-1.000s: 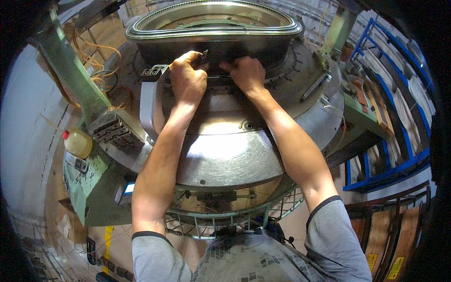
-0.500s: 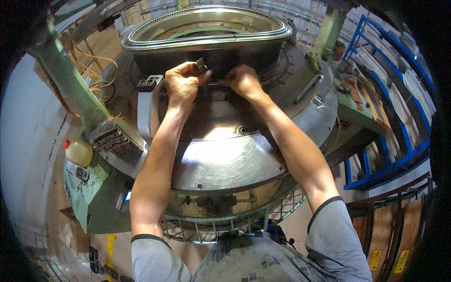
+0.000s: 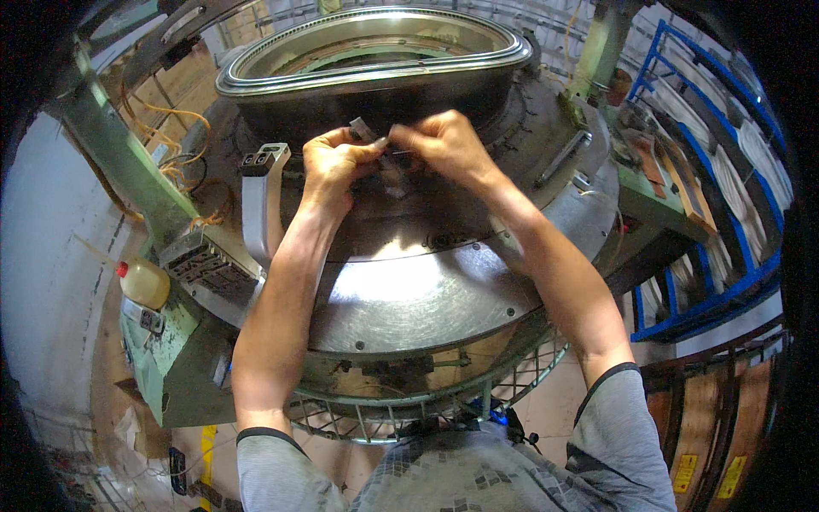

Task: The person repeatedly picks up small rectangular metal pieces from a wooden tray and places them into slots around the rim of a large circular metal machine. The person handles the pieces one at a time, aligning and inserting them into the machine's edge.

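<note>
My left hand (image 3: 331,166) is closed, with a small flat metal piece (image 3: 362,130) pinched between its thumb and fingers. Close to its right, my right hand (image 3: 450,147) has its fingers curled in a pinch, and motion blurs their tips. Whatever it holds is too small to make out. Both hands are over the dark upper part of a large round metal machine (image 3: 401,294), just in front of its raised cylinder (image 3: 290,111) with a shiny ring (image 3: 375,77) on top.
A grey upright handle-like part (image 3: 263,205) stands left of my left forearm. Further left are a slotted metal block (image 3: 212,256) and a red-capped bottle (image 3: 143,283) of yellowish liquid. Green posts (image 3: 128,154) flank the machine. A blue rack (image 3: 742,299) holds pale material at right.
My right hand has risen slightly and turned, with its fingertips now nearer my left hand's. The metal piece in my left hand leans more to the left.
</note>
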Available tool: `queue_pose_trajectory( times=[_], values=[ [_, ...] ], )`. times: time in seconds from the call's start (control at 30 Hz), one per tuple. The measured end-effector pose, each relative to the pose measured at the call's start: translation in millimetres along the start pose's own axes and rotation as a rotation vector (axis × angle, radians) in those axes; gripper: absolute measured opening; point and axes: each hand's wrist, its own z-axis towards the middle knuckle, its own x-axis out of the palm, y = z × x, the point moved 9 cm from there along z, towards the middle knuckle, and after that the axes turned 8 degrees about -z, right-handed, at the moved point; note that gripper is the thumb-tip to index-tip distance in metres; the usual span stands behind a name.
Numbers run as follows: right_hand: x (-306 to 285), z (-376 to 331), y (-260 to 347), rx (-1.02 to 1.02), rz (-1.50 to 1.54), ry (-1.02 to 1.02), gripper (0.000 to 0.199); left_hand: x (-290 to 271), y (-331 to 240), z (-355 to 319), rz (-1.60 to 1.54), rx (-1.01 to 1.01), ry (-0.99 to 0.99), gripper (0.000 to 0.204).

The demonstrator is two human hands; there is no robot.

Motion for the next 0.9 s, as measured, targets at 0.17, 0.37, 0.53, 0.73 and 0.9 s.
queue_pose_trajectory(
  times=[0.17,0.37,0.53,0.73,0.9],
  values=[
    [-28,23,1,0.051,-0.52,-0.33,0.044,4,-3,-1,-0.079,0.011,-0.002,0.009],
    [-4,-2,-13,-0.032,-0.269,-0.013,0.035,0,-2,2,-0.073,0.008,-0.015,0.011],
    [24,-17,3,-0.007,0.103,0.192,0.025,9,7,1,-0.135,-0.036,0.03,0.011],
    [25,-21,3,0.01,0.133,0.078,0.02,-1,11,1,-0.006,-0.066,-0.037,0.011],
    [35,-28,0,0.072,0.372,0.357,0.015,9,15,1,-0.056,-0.136,0.071,0.013]
  ],
)
